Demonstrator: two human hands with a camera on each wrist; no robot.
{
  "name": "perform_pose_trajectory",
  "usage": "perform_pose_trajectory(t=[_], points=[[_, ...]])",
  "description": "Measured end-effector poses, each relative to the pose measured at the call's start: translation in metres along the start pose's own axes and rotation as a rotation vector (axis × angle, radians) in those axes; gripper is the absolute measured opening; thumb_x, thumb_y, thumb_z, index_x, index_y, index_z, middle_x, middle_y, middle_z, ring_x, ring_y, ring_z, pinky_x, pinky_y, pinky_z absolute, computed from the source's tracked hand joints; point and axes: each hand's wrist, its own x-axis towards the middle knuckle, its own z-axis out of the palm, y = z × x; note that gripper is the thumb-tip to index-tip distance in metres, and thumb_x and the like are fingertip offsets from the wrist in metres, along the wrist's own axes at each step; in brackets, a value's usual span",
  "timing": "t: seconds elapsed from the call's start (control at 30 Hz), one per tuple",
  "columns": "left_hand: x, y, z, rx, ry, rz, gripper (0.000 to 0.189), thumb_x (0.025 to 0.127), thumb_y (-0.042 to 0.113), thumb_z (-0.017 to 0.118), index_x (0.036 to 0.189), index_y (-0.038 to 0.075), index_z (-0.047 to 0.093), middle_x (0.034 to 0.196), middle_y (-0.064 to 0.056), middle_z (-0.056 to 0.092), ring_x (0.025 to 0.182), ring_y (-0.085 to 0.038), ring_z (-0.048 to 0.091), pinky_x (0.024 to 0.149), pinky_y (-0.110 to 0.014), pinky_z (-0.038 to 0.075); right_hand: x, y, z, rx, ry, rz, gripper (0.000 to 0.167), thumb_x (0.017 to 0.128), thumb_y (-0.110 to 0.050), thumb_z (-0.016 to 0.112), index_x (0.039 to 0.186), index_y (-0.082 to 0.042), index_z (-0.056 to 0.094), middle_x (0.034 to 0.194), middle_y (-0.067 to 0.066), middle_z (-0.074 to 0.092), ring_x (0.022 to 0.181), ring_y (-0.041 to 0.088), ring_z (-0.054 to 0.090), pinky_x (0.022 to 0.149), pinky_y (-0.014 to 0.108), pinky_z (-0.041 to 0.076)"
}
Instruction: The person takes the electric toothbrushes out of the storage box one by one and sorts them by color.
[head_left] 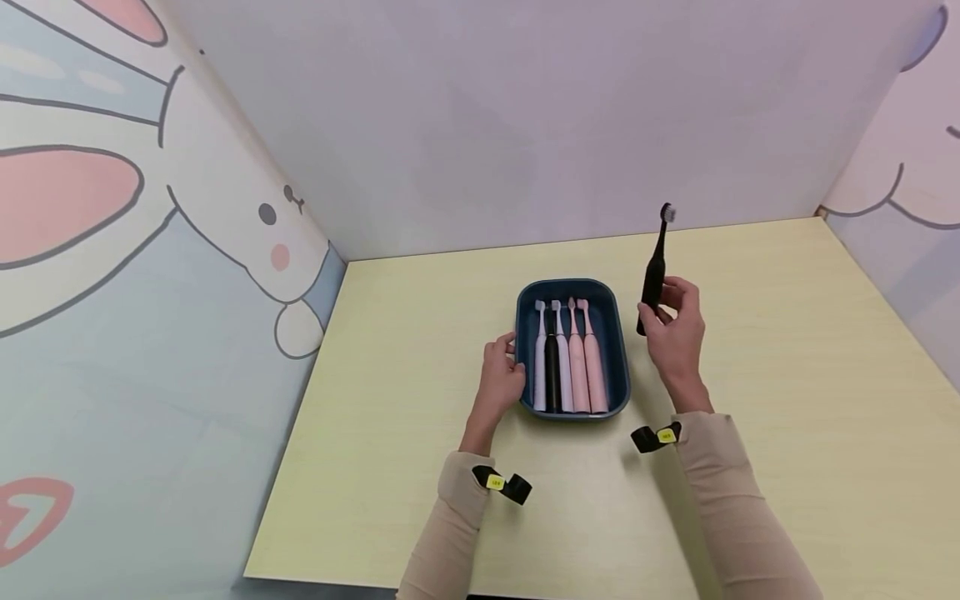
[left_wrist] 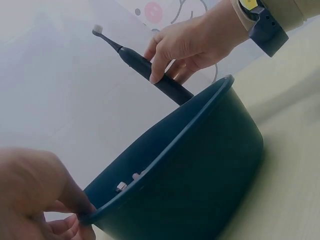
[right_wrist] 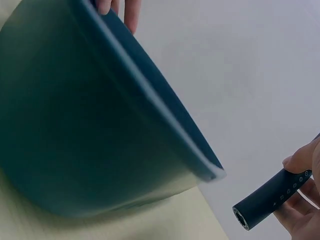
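A dark blue bin [head_left: 624, 367] stands on the table with several electric toothbrushes lying side by side in it: white ones [head_left: 540, 367], a black one [head_left: 552, 371] and pink ones [head_left: 594, 371]. My left hand [head_left: 502, 372] pinches the bin's left rim between thumb and fingers. Right of the bin, my right hand [head_left: 678, 329] holds another black electric toothbrush [head_left: 655, 279] by its handle, brush head up. The right wrist view shows the open lower end of that handle [right_wrist: 265, 200] and a row of small marks along it.
The pale yellow table [head_left: 390, 400] reaches to a plain wall [head_left: 525, 125] at the back. A side wall with a painted rabbit [head_left: 225, 183] rises at the left, and another painted wall [head_left: 900, 250] at the right. Each wrist wears a strapped camera [head_left: 516, 489].
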Motion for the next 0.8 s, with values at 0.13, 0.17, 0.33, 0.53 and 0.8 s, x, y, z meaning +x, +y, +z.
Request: perform_pose_trajectory(t=[0.13, 0.17, 0.33, 0.53, 0.8], points=[[-0.001, 0.001, 0.0, 0.0, 0.001, 0.006, 0.052, 0.089, -0.003, 0.05, 0.14, 0.003, 0.043, 0.111, -0.011, 0.046, 0.081, -0.015, 0.049, 0.072, -0.027, 0.045, 0.004, 0.008, 0.0, -0.013, 0.004, 0.006, 0.05, 0.085, 0.001, 0.065, 0.131, -0.003, 0.044, 0.117, 0.013, 0.057, 0.099, 0.008, 0.054, 0.091, 0.028, 0.05], [-0.001, 0.0, 0.0, 0.002, 0.002, 0.007, 0.052, 0.089, -0.003, 0.05, 0.14, 0.003, 0.042, 0.111, -0.011, 0.046, 0.081, -0.015, 0.049, 0.072, -0.027, 0.045, 0.004, 0.01, 0.0, -0.015, 0.006, 0.009, 0.05, 0.085, 0.001, 0.064, 0.131, -0.002, 0.044, 0.117, 0.013, 0.057, 0.099, 0.007, 0.054, 0.091, 0.028, 0.05], [-0.001, 0.001, 0.0, 0.004, 0.003, 0.013, 0.052, 0.089, -0.004, 0.051, 0.14, 0.002, 0.043, 0.111, -0.012, 0.046, 0.08, -0.015, 0.049, 0.072, -0.027, 0.045, 0.008, 0.014, 0.001, -0.011, 0.013, 0.016, 0.05, 0.085, 0.001, 0.064, 0.13, -0.002, 0.044, 0.117, 0.013, 0.056, 0.099, 0.006, 0.054, 0.091, 0.028, 0.05], [-0.003, 0.003, -0.001, 0.008, 0.001, 0.003, 0.051, 0.09, -0.003, 0.051, 0.14, 0.003, 0.042, 0.111, -0.011, 0.046, 0.08, -0.015, 0.049, 0.072, -0.027, 0.045, 0.01, 0.014, 0.001, -0.003, 0.015, 0.009, 0.048, 0.086, -0.001, 0.064, 0.13, -0.003, 0.045, 0.116, 0.013, 0.056, 0.101, 0.008, 0.054, 0.092, 0.028, 0.05], [-0.005, 0.001, 0.0, 0.012, 0.009, 0.001, 0.051, 0.09, -0.004, 0.051, 0.14, 0.003, 0.043, 0.111, -0.011, 0.046, 0.081, -0.015, 0.048, 0.072, -0.027, 0.045, 0.014, 0.022, 0.001, 0.008, 0.01, 0.007, 0.047, 0.085, -0.002, 0.065, 0.128, -0.002, 0.044, 0.116, 0.012, 0.056, 0.101, 0.009, 0.053, 0.091, 0.028, 0.05]])
